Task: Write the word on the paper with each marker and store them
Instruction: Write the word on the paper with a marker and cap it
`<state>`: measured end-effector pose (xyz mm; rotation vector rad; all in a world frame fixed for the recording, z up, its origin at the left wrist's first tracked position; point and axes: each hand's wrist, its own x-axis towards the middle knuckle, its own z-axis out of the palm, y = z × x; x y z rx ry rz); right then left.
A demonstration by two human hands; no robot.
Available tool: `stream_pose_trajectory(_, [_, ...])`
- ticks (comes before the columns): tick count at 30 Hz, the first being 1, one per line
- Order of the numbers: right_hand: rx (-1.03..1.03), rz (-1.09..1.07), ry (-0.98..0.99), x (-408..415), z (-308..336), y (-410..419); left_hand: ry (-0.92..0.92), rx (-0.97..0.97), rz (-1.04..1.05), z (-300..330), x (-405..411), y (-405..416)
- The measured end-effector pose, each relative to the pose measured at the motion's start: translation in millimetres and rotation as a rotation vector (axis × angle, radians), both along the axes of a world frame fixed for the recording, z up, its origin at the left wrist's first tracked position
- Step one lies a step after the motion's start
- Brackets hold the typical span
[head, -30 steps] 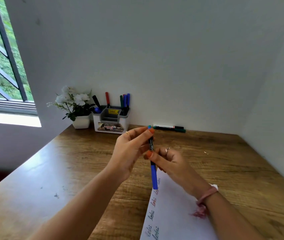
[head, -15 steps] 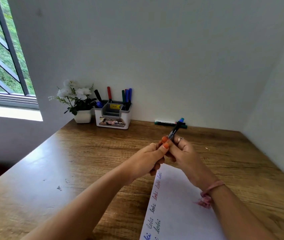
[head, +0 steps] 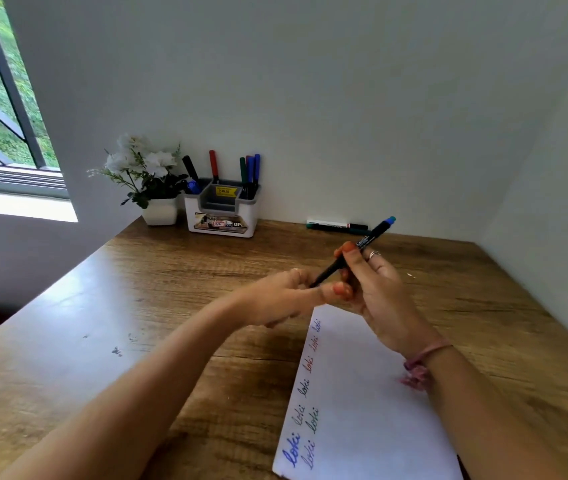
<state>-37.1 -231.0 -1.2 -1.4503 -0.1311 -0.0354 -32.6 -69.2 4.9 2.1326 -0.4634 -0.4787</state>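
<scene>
While the paper (head: 372,393) lies flat on the wooden desk (head: 171,289) with "loki" already written down its left edge in several colours, both hands meet just above its far corner around one marker (head: 358,249). The right hand (head: 376,292) pinches the dark barrel near its middle between thumb and forefinger, the other fingers loosely curled beneath; the blue end points up and away toward the wall. The left hand (head: 286,296) closes its fingertips on the lower end of the same marker, though whether they grip a cap or the bare tip is hidden behind the fingers.

A marker like this should be light, stiff and smooth — easy to lift, but apt to roll if set down on the desk and to slip if held only at one end. The middle of the barrel looks like the best place to hold it for writing, a little above the tip; for capping or uncapping, one hand on the barrel and the other on the cap, pulling straight along its length, should do.

At the back of the desk a white organiser (head: 221,216) holds several markers upright — black, red, green and blue among them — beside a small pot of white flowers (head: 147,174). Two more markers (head: 336,226) lie on the desk against the wall, well apart from the hands.
</scene>
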Motion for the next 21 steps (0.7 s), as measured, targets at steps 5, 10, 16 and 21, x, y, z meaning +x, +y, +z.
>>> stream_pose_trajectory(5, [-0.022, -0.004, -0.012, -2, 2, -5, -0.063, 0.558, -0.191, 4, 5, 18])
stream_pose_trajectory(10, [-0.111, 0.11, -0.145, -14, 8, -4, -0.097, 0.555, -0.323, 4, 4, 16])
stream_pose_trajectory(16, [-0.393, 0.555, -0.152, -35, 6, -18, -0.109, 0.599, -0.317, -3, 8, 13])
stream_pose_trajectory(21, [-0.512, 0.633, -0.119, -45, -9, -22, -0.086, 0.592, -0.323, -10, 14, 16])
